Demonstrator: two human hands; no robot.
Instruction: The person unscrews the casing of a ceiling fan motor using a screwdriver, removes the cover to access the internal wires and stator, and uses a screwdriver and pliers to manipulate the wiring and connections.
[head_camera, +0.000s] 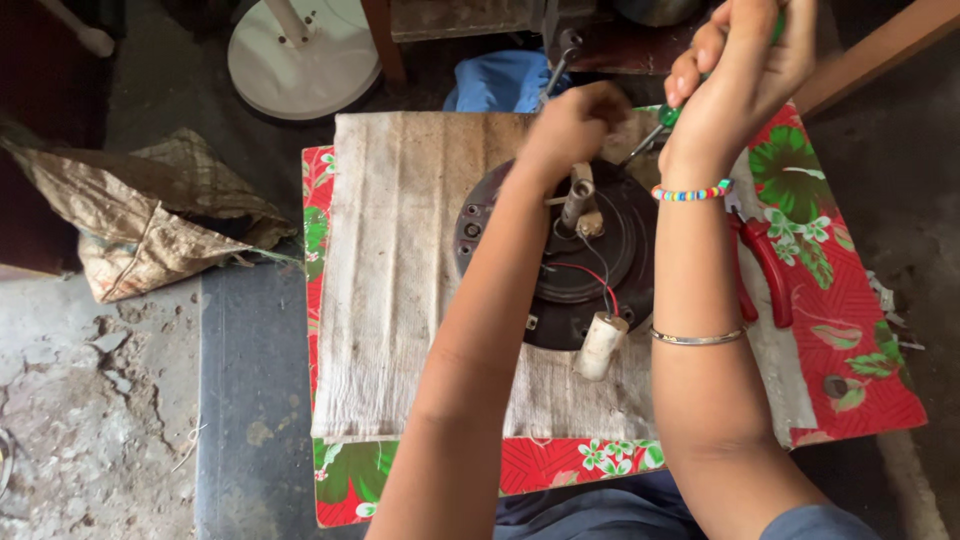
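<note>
- Dark metal motor (560, 250), round like a disc, lies flat on a pale cloth (400, 280); the cloth covers a small table (860, 330) with a red and green flowered top.
- One short shaft (577, 200) stands up from the middle of the motor.
- Left arm reaches straight forward from the bottom edge, across the motor, with the forearm hiding part of the disc.
- Left hand (572, 125) is curled into a loose fist at the far rim of the motor, just beyond the shaft; its fingers are folded under, and what they grip cannot be told.
- Right arm rises along the right side of the motor, wrist bent upward, with one beaded bracelet (692, 191) at the wrist and one thin metal bangle (697, 338) lower on the forearm.
- Right hand (745, 65) is raised above the far right rim of the motor, its fingers pressed together around a screwdriver (662, 122) with a green handle; the thin shank slants down toward the rim.
- One pale cylinder, a capacitor (601, 346), lies at the near rim of the motor, joined to it by one red wire (590, 275) and one dark wire.
- One pair of red-handled pliers (768, 262) lies on the table just right of the motor, beside the right forearm.
- One round white base (300, 60) stands on the floor beyond the motor, to the left.
</note>
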